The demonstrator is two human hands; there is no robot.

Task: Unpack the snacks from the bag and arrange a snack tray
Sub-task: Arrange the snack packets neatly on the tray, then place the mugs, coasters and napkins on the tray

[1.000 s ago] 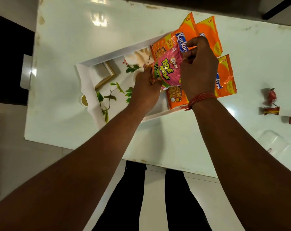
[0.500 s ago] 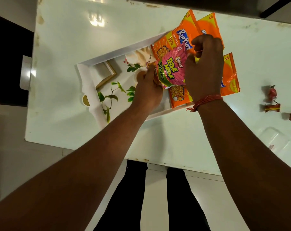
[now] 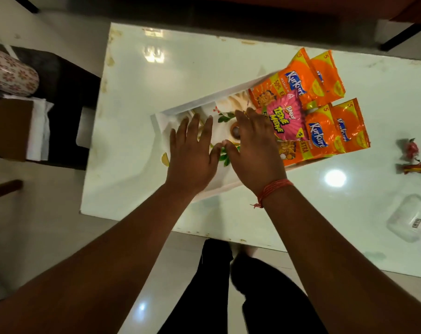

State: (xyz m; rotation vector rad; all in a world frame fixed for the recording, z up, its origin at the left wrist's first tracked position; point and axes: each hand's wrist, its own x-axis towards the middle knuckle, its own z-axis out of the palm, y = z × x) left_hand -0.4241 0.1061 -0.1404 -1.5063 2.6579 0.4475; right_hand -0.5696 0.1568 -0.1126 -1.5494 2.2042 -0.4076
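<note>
A white tray (image 3: 205, 101) printed with leaves lies tilted on the pale table. At its right end several orange Kurkure packets (image 3: 298, 84) overlap, and a pink Tedhe Medhe packet (image 3: 283, 116) lies on top of them. My left hand (image 3: 192, 153) hovers flat over the tray's left half, fingers spread, holding nothing. Beside it, thumb to thumb, my right hand (image 3: 255, 150) is also spread and empty, its fingertips just left of the pink packet. A red thread circles the right wrist.
Wrapped red candies (image 3: 410, 150) lie on the table (image 3: 156, 75) at far right, with a clear plastic container (image 3: 413, 219) nearer the front edge. A dark chair with a floral cushion (image 3: 10, 73) stands to the left. My legs show below the table's front edge.
Both hands have let go of the pink packet, which now rests on the orange packets. The hands moved left over the tray and spread flat. The camera view shifted.
</note>
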